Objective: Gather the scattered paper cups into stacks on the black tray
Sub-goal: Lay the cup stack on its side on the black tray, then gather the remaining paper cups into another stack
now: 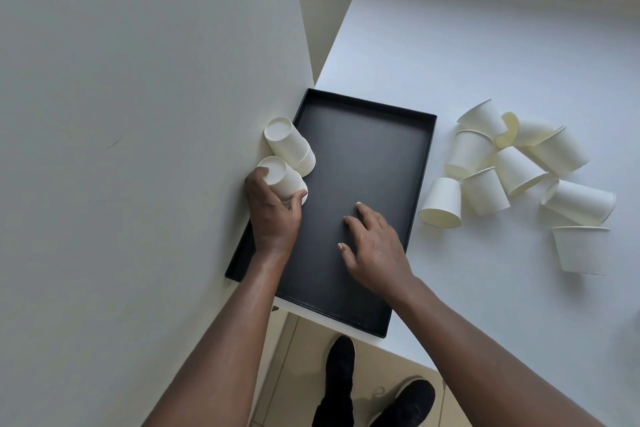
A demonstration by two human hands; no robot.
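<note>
Nearest to the camera, two black shoes [377, 392] stand on a tiled floor [291, 350] below the edge of the white counter [485, 45]. Above them the two bare forearms reach forward over the black tray [363, 156], which lies on the counter with its near corner at the counter's edge. The right hand [375, 246] is over the middle of the tray, palm down, with the fingers spread and holding nothing. The left hand [272, 215] is at the left side of the tray and its fingers are closed around a short stack of cups [282, 178], which stands upside down. Just behind it, touching, a second, taller stack [291, 146] stands upside down at the left rim. To the right of the tray, on the bare counter, many loose cups [519, 170] lie in a heap, most of them on their side, some touching each other. A white wall [138, 80] rises at the left.
</note>
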